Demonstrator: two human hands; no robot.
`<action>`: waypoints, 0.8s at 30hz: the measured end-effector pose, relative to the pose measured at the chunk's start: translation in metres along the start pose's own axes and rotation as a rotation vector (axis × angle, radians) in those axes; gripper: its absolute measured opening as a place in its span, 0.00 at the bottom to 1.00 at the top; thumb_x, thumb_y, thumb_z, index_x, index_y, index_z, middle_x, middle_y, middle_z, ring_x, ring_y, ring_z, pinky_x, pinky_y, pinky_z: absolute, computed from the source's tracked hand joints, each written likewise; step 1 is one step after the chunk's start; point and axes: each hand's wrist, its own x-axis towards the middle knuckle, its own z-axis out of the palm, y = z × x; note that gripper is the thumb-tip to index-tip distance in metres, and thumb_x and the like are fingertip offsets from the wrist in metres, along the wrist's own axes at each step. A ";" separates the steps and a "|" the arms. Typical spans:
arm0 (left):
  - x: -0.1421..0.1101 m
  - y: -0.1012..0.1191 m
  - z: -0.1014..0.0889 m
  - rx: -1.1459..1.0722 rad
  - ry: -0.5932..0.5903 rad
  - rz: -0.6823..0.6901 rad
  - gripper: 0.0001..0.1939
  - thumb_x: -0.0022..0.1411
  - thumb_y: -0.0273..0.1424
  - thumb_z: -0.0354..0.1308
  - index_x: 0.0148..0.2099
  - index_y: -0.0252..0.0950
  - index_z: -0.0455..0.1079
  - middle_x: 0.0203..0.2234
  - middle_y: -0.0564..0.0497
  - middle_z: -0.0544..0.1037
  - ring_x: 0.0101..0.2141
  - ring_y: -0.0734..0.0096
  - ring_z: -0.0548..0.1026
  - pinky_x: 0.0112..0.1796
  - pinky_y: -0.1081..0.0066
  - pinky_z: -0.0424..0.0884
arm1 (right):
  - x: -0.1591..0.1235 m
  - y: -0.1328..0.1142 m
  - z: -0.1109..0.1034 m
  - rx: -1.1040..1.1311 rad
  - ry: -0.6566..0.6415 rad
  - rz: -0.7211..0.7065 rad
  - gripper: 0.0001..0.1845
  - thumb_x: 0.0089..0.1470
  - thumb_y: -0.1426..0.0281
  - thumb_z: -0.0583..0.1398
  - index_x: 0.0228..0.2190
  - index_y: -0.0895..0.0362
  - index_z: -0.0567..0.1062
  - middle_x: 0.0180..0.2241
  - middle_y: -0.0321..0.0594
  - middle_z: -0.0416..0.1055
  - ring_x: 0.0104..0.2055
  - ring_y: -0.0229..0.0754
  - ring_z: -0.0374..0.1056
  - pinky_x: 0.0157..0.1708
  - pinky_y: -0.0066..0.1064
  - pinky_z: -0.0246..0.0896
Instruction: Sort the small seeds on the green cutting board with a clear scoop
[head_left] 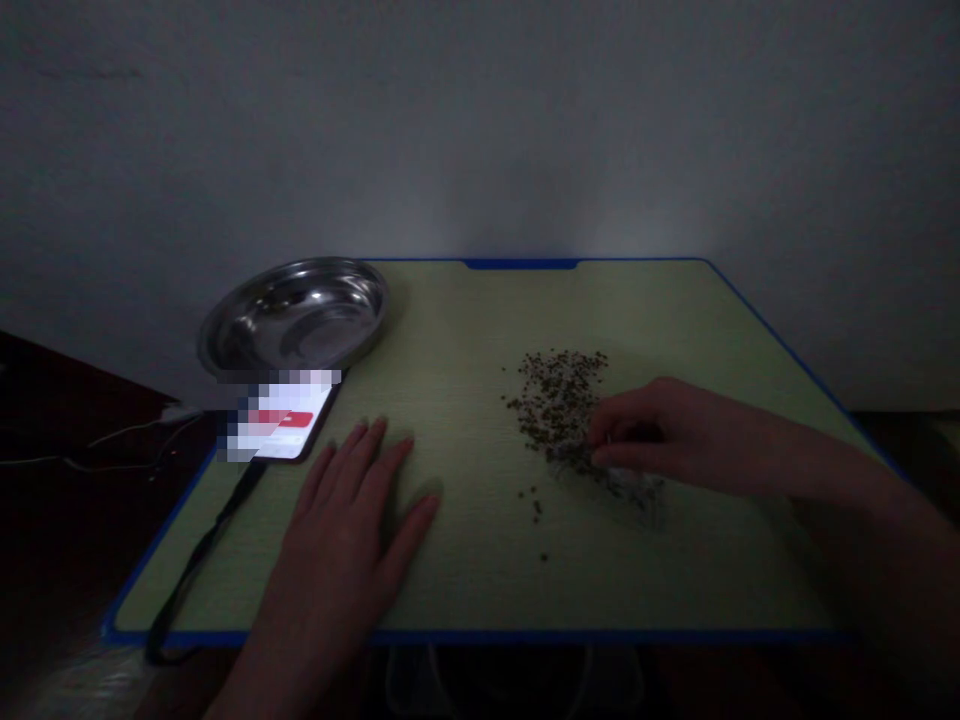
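Note:
My left hand (345, 520) lies flat on the green table top, its fingers spread and holding nothing. At the right edge of a loose pile of small dark brown grains (559, 400), like seeds or peppercorns, my right hand (637, 435) is closed in a pinch. A tiny pale bit shows between its fingertips; what it is cannot be made out. Under and beside that hand lies a crumpled clear plastic bag (637, 500), partly hidden. A few stray grains (536, 508) are scattered between my hands, nearer to the pile.
A shiny steel basin (300, 320) stands at the back left. In front of it lies a lit phone (289, 430), with a black strap (206, 550) trailing to the front edge. The green table (465, 560) has a blue rim, and its far side meets a pale wall (480, 130).

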 end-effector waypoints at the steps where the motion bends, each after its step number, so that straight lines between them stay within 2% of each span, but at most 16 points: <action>1: 0.000 0.000 0.000 -0.001 0.001 -0.003 0.30 0.69 0.50 0.43 0.60 0.32 0.64 0.61 0.33 0.67 0.62 0.44 0.63 0.58 0.41 0.62 | -0.001 -0.002 0.001 0.002 -0.028 -0.014 0.11 0.57 0.62 0.59 0.29 0.54 0.76 0.23 0.32 0.71 0.24 0.36 0.63 0.23 0.29 0.53; 5: 0.000 0.001 0.000 0.000 -0.006 -0.017 0.30 0.69 0.50 0.43 0.59 0.33 0.64 0.61 0.35 0.67 0.62 0.46 0.63 0.59 0.42 0.61 | -0.001 -0.004 0.004 -0.019 -0.084 -0.035 0.11 0.57 0.62 0.59 0.28 0.55 0.76 0.23 0.33 0.71 0.24 0.35 0.62 0.23 0.28 0.53; 11: 0.000 0.002 0.000 0.002 -0.007 -0.022 0.30 0.69 0.50 0.43 0.60 0.32 0.64 0.61 0.33 0.67 0.62 0.44 0.63 0.58 0.41 0.61 | 0.007 -0.001 0.007 -0.066 0.003 -0.003 0.11 0.57 0.62 0.58 0.30 0.55 0.76 0.23 0.33 0.72 0.23 0.36 0.63 0.24 0.28 0.54; 20: 0.000 0.004 -0.002 -0.025 -0.004 -0.028 0.29 0.69 0.48 0.44 0.59 0.31 0.66 0.61 0.33 0.66 0.62 0.45 0.63 0.59 0.41 0.60 | 0.018 -0.020 0.028 -0.210 0.102 -0.139 0.11 0.60 0.64 0.58 0.33 0.55 0.78 0.26 0.36 0.76 0.27 0.37 0.68 0.28 0.29 0.54; 24: 0.000 0.005 -0.002 -0.028 -0.007 -0.033 0.28 0.69 0.48 0.45 0.59 0.31 0.66 0.62 0.33 0.66 0.62 0.45 0.63 0.60 0.42 0.59 | 0.016 -0.027 0.035 -0.271 0.062 -0.216 0.12 0.61 0.65 0.57 0.34 0.55 0.79 0.28 0.38 0.77 0.28 0.38 0.69 0.30 0.30 0.55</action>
